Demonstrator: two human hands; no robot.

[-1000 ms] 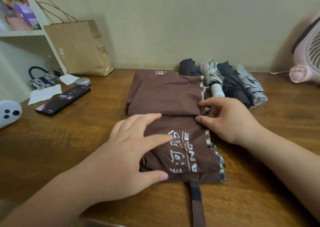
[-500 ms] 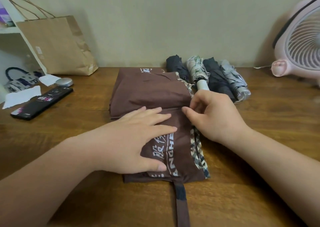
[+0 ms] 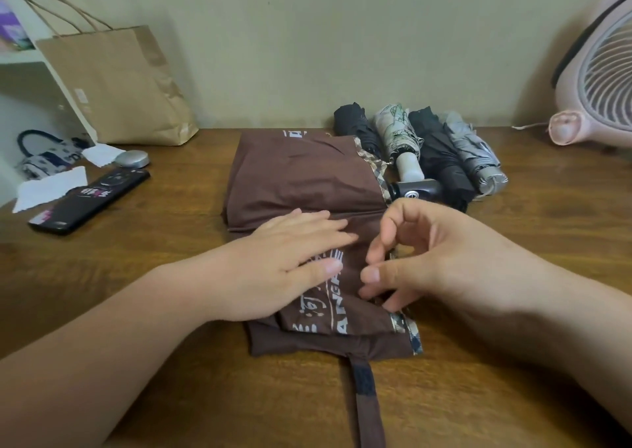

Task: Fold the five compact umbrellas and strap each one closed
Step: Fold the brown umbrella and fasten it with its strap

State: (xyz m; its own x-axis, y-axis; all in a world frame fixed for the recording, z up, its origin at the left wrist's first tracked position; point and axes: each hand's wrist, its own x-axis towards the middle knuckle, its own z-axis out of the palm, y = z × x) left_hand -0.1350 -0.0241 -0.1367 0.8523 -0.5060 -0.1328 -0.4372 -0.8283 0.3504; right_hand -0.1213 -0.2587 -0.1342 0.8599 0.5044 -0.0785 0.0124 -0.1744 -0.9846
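Brown umbrella mid-frame, long axis bottom-to-top | strap at lower end | left hand flat, pressing it | right hand curled at right edge, grip unclear

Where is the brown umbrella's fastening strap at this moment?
Head view, bottom centre: the strap lies flat on the table, running from the near edge of the brown umbrella toward the person.

My left hand lies flat, fingers straight — my right hand just beside it, fingers curled, grip unclear.
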